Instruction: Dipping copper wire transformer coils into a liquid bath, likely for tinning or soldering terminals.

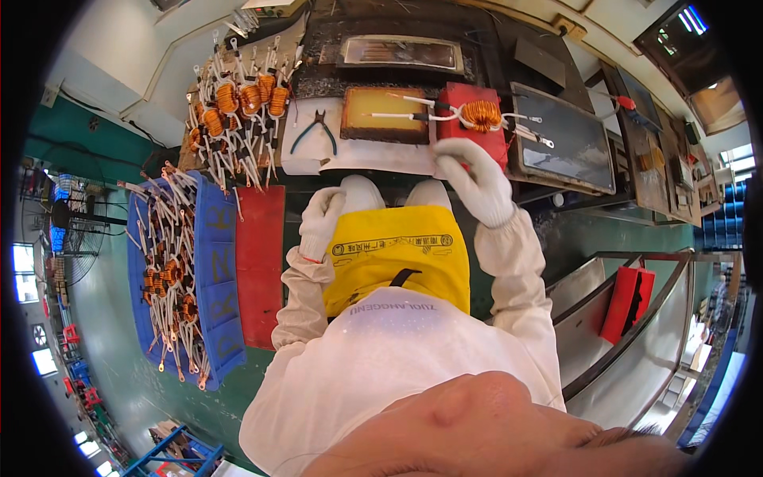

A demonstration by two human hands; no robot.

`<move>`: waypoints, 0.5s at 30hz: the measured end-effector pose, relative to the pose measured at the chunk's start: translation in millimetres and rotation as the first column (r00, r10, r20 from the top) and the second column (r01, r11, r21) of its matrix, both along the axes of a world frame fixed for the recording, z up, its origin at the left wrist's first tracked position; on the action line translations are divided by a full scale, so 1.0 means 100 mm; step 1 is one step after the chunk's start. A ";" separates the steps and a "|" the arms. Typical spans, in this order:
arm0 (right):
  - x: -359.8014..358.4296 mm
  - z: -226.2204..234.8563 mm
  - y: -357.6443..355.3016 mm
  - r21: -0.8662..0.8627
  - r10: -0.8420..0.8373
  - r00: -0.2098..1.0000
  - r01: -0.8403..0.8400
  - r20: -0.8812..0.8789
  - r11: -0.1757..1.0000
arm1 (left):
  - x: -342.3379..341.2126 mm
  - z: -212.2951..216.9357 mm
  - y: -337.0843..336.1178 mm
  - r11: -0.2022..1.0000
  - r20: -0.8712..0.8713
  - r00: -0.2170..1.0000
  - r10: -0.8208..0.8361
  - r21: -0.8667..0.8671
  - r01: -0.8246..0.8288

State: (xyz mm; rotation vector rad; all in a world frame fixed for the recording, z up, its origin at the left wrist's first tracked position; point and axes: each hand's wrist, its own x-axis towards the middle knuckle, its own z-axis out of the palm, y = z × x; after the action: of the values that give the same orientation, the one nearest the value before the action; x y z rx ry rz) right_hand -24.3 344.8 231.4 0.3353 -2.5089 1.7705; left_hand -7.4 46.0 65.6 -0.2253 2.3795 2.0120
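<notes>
Both my hands wear white gloves. My left hand (322, 216) is held above my left thigh, fingers loosely curled together, with nothing visible in them. My right hand (479, 184) hovers at the front edge of a red block (455, 137), its fingers bent and the thumb apart, apparently holding nothing. On that block lies a copper-wound toroidal coil (481, 116) with white-sleeved leads. Two leads reach left over a dark-framed yellow slab (383, 103); others point right, ending in ring terminals. Pliers (314, 135) with teal handles rest on white paper (302, 164), left of the slab.
Several similar coils (250, 99) are heaped at the bench's left. A blue crate (218, 278) full of coils stands at my left, beside a red board (261, 262). A dark glass-topped plate (563, 139) sits right of the red block; a metal-framed cart (628, 318) stands at my right.
</notes>
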 end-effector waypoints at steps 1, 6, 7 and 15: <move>-0.02 0.00 -0.06 -0.071 -0.004 0.998 0.009 0.065 0.997 | -0.01 0.17 0.11 0.998 -0.043 0.997 -0.066 0.000 0.066; -0.05 0.09 -0.24 0.193 0.137 0.984 -0.114 -0.111 0.975 | 0.04 0.69 0.20 0.943 -0.065 0.961 -0.269 -0.219 0.249; -0.07 0.14 -0.26 0.398 0.219 0.943 -0.106 -0.251 0.911 | 0.07 0.72 0.21 0.970 -0.099 0.965 -0.243 -0.031 0.241; 0.17 -0.18 -0.82 -0.765 0.485 0.851 -0.171 0.203 0.621 | 0.08 1.10 0.65 0.903 -0.092 0.988 -0.126 0.402 0.152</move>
State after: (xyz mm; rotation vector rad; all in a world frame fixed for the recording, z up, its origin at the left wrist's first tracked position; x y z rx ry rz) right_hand -7.7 263.2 213.4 0.4439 -1.7128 3.0786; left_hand 0.8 111.3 175.2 0.0189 1.8737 2.4078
